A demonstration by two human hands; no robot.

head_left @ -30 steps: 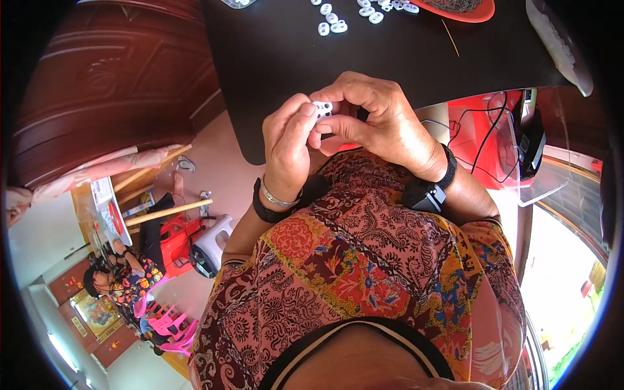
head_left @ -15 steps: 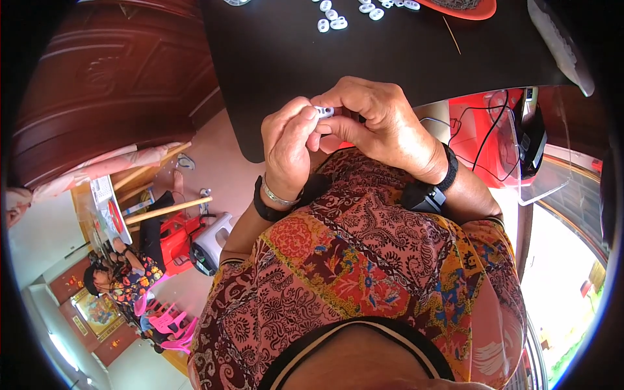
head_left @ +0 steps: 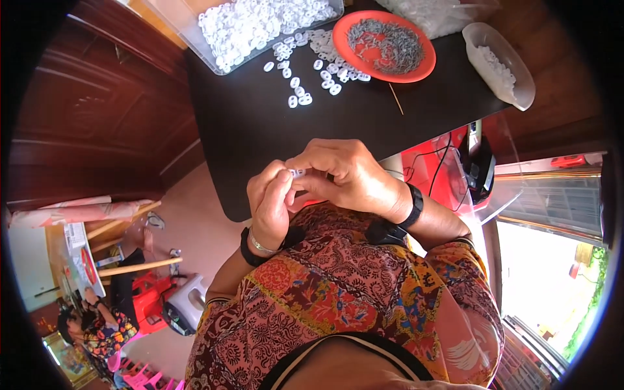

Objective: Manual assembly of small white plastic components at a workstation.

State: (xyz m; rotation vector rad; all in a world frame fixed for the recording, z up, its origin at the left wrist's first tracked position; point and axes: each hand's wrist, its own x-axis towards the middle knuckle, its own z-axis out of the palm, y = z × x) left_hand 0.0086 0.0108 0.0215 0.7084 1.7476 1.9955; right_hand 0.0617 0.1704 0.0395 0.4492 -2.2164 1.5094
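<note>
— So, what do we hold?
— One small white plastic ring piece (head_left: 298, 173), pinched between our left hand (head_left: 272, 203) and right hand (head_left: 348, 177), fingertips of both closed on it, above the black table's (head_left: 260, 130) near edge.
— And beyond?
— One clear tray of white pieces (head_left: 260, 23), one orange round plate of grey bits (head_left: 383, 45), one clear oval dish (head_left: 499, 64), roughly twenty loose white pieces (head_left: 318, 65).

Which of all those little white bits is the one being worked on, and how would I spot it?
Start at the black table and come down to its near edge, where the left hand and right hand meet. The small white piece is pinched between their fingertips. Unlike the loose white pieces scattered farther up the table, it is lifted off the surface.
</note>
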